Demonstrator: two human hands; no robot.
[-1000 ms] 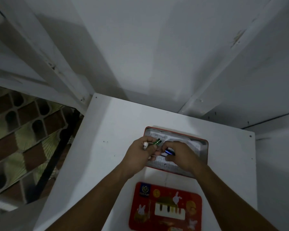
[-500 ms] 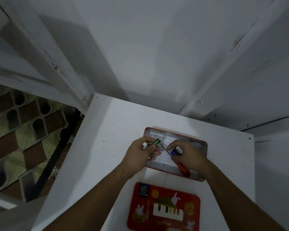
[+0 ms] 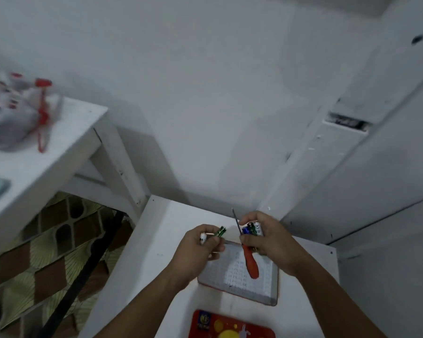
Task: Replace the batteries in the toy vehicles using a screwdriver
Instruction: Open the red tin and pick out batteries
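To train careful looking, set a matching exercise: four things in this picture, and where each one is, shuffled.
Things:
1 screwdriver
2 green battery
3 red toy
4 grey toy

Places:
A in the left hand
B cut off at the bottom edge
C in the right hand
D on the table, under the screwdriver

Pairs: 1-C, 2-A, 3-B, 4-D

The screwdriver (image 3: 250, 261) — red handle low, thin shaft tilted up — sits in the right hand (image 3: 271, 240) beside three batteries (image 3: 253, 229). The left hand (image 3: 195, 254) pinches a green battery (image 3: 221, 231) and a white battery (image 3: 203, 238). Below lies the red-rimmed toy (image 3: 242, 281) — grey back up.
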